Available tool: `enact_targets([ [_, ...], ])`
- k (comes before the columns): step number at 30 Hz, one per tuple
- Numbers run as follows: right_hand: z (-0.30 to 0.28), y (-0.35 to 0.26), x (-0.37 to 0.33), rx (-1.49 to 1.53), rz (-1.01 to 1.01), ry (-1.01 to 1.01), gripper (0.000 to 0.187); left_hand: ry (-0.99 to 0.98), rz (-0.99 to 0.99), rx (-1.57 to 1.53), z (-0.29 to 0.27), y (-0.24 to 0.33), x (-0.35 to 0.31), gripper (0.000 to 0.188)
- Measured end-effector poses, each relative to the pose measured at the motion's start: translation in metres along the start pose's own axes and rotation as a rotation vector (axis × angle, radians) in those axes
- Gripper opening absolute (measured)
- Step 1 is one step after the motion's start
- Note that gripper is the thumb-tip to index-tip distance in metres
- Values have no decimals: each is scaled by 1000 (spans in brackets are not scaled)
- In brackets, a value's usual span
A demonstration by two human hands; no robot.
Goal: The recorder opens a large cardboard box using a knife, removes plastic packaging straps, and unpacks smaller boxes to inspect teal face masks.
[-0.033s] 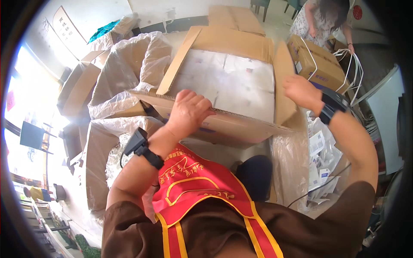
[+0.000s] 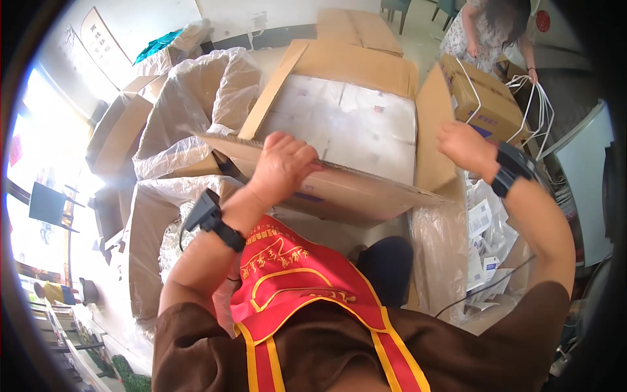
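Observation:
In front of me stands a large open cardboard box (image 2: 366, 59), filled almost level with white packs (image 2: 353, 124) in rows. My left hand (image 2: 284, 166) is closed over the edge of the near flap (image 2: 366, 179), which leans toward me. At the upright right flap (image 2: 434, 127), my right hand (image 2: 467, 151) has its fingers curled at the outer edge; the fingertips are partly hidden. A narrow left flap (image 2: 273, 91) and the far flap stand raised. Dark devices are strapped to both my wrists.
Plastic-lined cartons (image 2: 173, 111) stand to the left. On the right lies a clear bag (image 2: 483, 215) of small white packets. Beyond it, another person (image 2: 486, 39) handles white strapping (image 2: 539, 104) beside a closed carton (image 2: 480, 95). A flat carton (image 2: 359, 29) lies behind.
My right hand has moved slightly right and toward me, and the right flap has swung outward a little. My left hand has barely shifted on the near flap.

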State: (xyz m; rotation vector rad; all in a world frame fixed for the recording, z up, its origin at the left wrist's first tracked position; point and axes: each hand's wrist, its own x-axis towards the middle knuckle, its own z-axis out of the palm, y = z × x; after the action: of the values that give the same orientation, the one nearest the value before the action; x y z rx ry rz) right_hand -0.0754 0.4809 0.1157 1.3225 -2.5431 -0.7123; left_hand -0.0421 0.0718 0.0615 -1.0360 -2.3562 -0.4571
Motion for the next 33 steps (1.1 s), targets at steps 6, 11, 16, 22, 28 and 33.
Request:
enact_targets([
  [6,-60,-104,-40,20,-74,-61,8,-217,103,39,-28,-93,5,29],
  [11,-89,-169,11,140,-161,16,7,-442,104,209,-65,-132,16,24],
  [16,-103,-216,90,522,-253,66,9,-439,-121,494,-87,-149,-7,36],
  [22,-112,-225,159,742,-134,-80,9,129,-1095,-534,-76,-79,-53,83],
  [28,-127,-252,140,670,-231,75,11,-147,-1233,-1391,-62,-53,-83,99],
  [33,-92,-307,89,620,-199,164,15,-216,-1212,-911,-69,-3,-41,78],
])
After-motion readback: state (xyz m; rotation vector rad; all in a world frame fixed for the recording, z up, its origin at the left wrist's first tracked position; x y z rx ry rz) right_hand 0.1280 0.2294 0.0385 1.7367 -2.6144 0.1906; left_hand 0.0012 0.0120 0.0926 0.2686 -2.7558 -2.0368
